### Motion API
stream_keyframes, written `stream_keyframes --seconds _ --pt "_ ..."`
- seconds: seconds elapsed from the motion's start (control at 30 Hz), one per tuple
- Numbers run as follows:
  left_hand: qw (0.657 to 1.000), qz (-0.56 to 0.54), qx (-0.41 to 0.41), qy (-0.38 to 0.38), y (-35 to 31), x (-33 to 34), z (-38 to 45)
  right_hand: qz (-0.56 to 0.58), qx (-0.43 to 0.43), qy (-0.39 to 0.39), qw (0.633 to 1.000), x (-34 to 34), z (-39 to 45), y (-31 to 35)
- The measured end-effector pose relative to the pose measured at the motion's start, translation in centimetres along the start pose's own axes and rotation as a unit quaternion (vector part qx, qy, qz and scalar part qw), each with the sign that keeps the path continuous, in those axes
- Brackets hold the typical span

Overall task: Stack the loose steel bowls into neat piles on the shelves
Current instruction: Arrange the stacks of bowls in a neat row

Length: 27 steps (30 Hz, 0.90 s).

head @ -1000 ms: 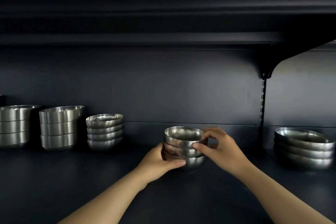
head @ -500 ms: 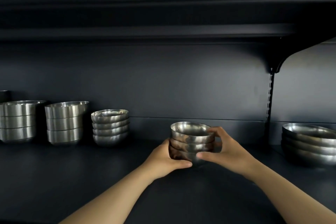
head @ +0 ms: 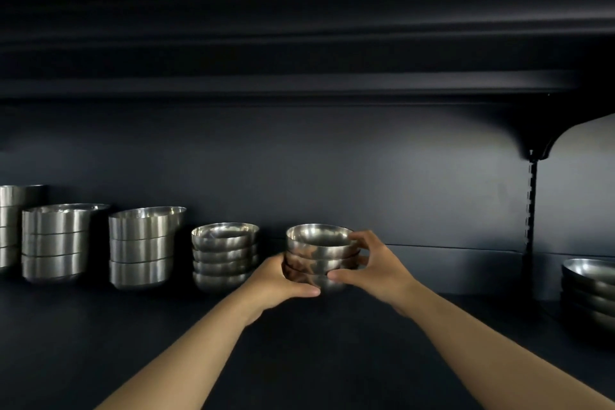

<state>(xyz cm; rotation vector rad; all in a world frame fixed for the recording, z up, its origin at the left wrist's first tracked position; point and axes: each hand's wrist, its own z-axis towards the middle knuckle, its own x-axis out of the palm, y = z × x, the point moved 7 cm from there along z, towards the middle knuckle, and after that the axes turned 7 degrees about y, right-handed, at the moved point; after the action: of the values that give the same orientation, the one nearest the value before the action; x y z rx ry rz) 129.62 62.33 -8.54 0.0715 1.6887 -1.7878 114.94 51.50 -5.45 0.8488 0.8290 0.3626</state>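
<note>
A small pile of three steel bowls [head: 318, 245] stands at the middle of the dark shelf [head: 299, 359]. My left hand [head: 278, 283] grips its lower left side, thumb under the bottom bowl. My right hand [head: 376, 268] grips the right side, fingers curled over the upper rims and thumb at the base. Just to the left stands another pile of small round bowls [head: 224, 256], close beside the held pile but apart from it.
Farther left are two piles of taller straight-sided bowls [head: 143, 248] [head: 56, 243] and part of another pile [head: 10, 223] at the frame edge. A pile of wide bowls [head: 589, 289] sits at the right, past a shelf bracket [head: 532, 203]. An upper shelf [head: 299, 83] overhangs.
Both hands have carried the small pile leftward along the shelf, so it now stands close to the neighbouring pile of round bowls. The grip has stayed the same.
</note>
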Motion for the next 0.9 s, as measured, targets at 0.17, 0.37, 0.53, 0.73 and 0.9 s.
stream_keyframes --seconds 0.17,0.37,0.53,0.73,0.9 --pt "1.000 -0.006 -0.010 -0.010 3.3 -0.4 0.3 0.007 0.013 0.016 1.000 3.2 2.0 -1.8" --pt "0.999 0.008 0.016 -0.031 3.4 0.6 0.9 0.022 0.023 0.009 0.999 2.9 1.9 -3.2" --pt "0.997 0.063 0.014 -0.048 3.5 0.2 1.2 -0.039 0.020 -0.008 0.999 2.8 2.2 -3.0" --pt "0.993 0.105 0.012 -0.059 3.2 0.3 1.0 -0.083 0.018 -0.027 0.996 2.6 2.4 -3.3" --pt "0.990 0.123 0.007 -0.070 3.1 0.1 1.0 -0.080 0.018 -0.026 0.996 2.7 2.5 -3.5"
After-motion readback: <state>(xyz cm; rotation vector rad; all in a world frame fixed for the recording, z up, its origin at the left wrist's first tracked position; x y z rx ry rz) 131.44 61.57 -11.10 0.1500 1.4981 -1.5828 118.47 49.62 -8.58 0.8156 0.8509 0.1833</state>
